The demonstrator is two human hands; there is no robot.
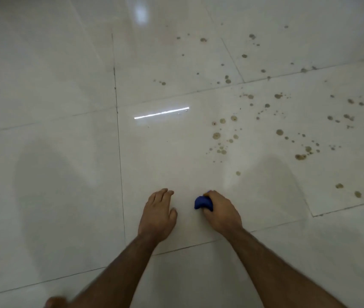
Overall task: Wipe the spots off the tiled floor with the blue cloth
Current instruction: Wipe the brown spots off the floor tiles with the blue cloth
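My right hand (221,213) is closed around a bunched blue cloth (202,203), pressing it on the glossy white tiled floor (65,152). Only the cloth's left part shows past my fingers. My left hand (160,211) lies flat on the floor beside it, fingers together, palm down, holding nothing. Brown spots (222,150) are scattered over the tiles ahead and to the right, the nearest ones (238,173) a short way beyond the cloth. More spots (339,186) lie at the right, and several reach the far tiles (227,79).
Dark grout lines (119,141) cross the floor. A bright strip of reflected light (161,113) lies ahead of my hands. Part of a knee or foot (53,302) shows at the bottom left edge.
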